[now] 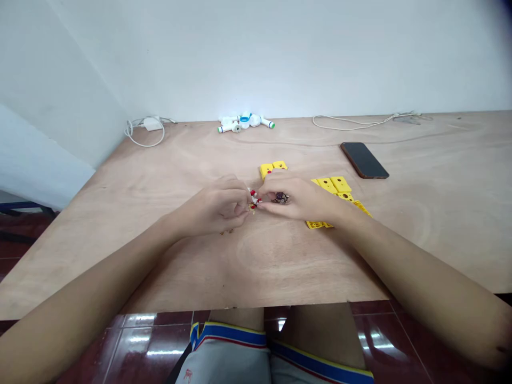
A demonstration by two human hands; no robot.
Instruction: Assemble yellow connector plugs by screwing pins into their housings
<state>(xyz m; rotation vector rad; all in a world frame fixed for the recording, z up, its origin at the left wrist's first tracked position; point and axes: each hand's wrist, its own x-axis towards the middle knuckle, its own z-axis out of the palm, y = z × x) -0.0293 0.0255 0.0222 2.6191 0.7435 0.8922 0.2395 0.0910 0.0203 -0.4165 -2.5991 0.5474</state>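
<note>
My left hand (224,205) is closed in a pinch above the middle of the table. Its fingertips meet a small red-and-white part (253,196), whose exact kind is too small to tell. From the other side, the thumb and fingertips of my right hand (306,197) grip the same part. A cluster of small dark and brass-coloured pieces (280,198) shows within my right hand's curled fingers. Yellow plastic housings with round holes (328,185) lie beyond and beneath my right hand, which partly hides them. Several tiny brown bits (226,231) rest by my left hand.
Two more yellow housings (273,168) sit just behind my hands. A phone (365,160) lies at the right. Along the wall are white tubes with green ends (245,122), a charger with cable (152,124) and a white cable (352,127). The table's front edge is near my lap.
</note>
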